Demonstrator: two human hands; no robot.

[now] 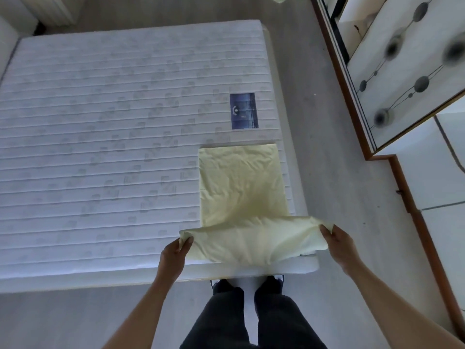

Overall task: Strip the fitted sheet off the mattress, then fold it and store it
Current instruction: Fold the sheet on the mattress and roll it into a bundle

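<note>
Sheet, pale yellow and already folded into a narrow strip, lay on the near right corner of the bare quilted mattress, just below its blue label. The left hand pinched the near left corner of the strip and the right hand gripped the near right corner, the near end raised and doubled over. A wardrobe stood to the right.
</note>
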